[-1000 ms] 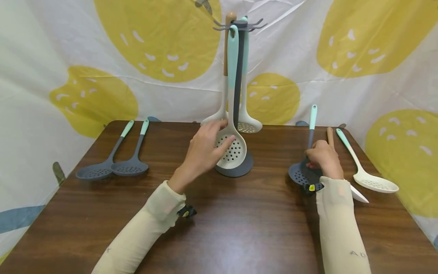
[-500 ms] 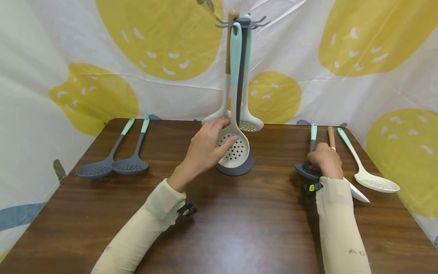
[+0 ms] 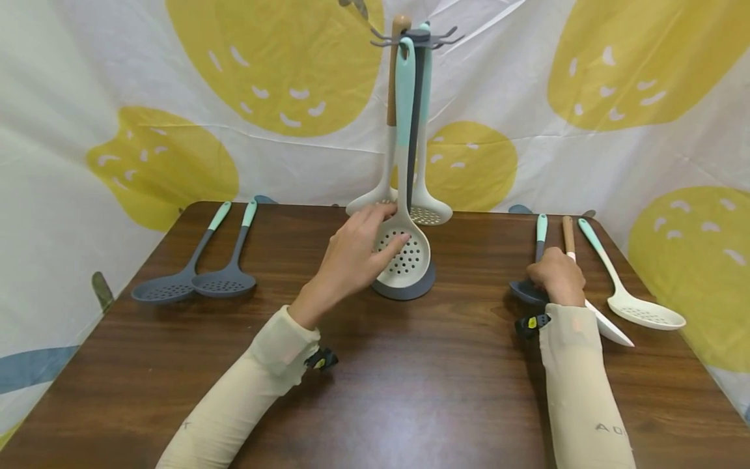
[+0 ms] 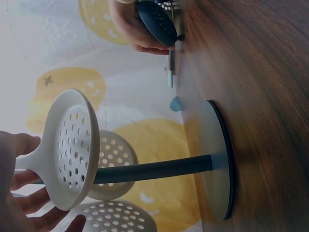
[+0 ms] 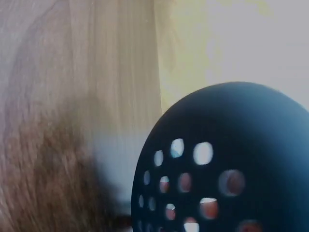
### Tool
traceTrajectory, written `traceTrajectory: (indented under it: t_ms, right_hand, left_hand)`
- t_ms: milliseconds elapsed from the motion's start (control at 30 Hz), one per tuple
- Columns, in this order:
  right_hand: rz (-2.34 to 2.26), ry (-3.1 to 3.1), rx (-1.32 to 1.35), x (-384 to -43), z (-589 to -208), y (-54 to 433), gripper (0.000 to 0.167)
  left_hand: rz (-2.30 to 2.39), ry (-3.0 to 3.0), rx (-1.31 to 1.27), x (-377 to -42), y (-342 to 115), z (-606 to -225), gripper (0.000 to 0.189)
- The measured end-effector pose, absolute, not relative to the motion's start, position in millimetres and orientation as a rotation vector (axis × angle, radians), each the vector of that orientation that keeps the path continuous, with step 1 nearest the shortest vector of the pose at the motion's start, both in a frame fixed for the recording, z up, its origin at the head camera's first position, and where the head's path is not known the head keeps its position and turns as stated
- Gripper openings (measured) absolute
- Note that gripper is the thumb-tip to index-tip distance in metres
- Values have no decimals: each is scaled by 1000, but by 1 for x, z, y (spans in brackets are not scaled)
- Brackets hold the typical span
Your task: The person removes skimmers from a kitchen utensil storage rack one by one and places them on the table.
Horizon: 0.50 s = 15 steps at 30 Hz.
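My left hand (image 3: 351, 254) holds a white perforated skimmer (image 3: 405, 257) with a mint handle, which hangs from a dark utensil stand (image 3: 417, 40). Its thumb lies over the skimmer's bowl, while the other fingers reach the neck, partly hidden. My right hand (image 3: 559, 273) grips a dark blue-grey skimmer (image 3: 521, 293) by its lower stem, low over the table. That skimmer's mint handle points to the back, and its holed bowl fills much of the right wrist view. Beside the right hand lies a white utensil (image 3: 612, 329) with a wooden handle.
Behind the held white skimmer, a wooden-handled utensil (image 3: 391, 78) and another perforated skimmer (image 3: 430, 212) hang on the stand. Two dark skimmers (image 3: 225, 283) lie at the table's left. A white slotted turner (image 3: 647, 314) lies far right. Patterned cloth (image 3: 293, 163) hangs behind the table (image 3: 410, 384).
The dark skimmer in my right hand has tilted down, its handle end dropping and its bowl turning edge-on. My left hand keeps its place on the white skimmer. The head view shifts slightly.
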State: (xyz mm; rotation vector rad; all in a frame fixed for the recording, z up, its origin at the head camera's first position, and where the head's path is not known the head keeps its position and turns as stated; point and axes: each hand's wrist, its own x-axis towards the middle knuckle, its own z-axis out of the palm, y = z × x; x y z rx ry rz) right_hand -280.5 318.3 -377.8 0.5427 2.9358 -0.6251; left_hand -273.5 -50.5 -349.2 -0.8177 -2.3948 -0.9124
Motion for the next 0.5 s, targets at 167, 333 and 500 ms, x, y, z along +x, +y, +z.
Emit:
traceTrajectory:
  t_ms: [167,333,500]
  right_hand:
    - [-592,2959,545,-283,-382,317,22]
    - [-567,2958,555,-285,-383,316,36]
    - [-541,2962,550,-286,-385,314,37]
  left_hand:
    - [-906,-2398,-818,-272,-51,-349,51]
    - [-914,-2403,-822,-273,-51,-348,53]
    - [-923,-2398,-830,-273,-51,-349,51]
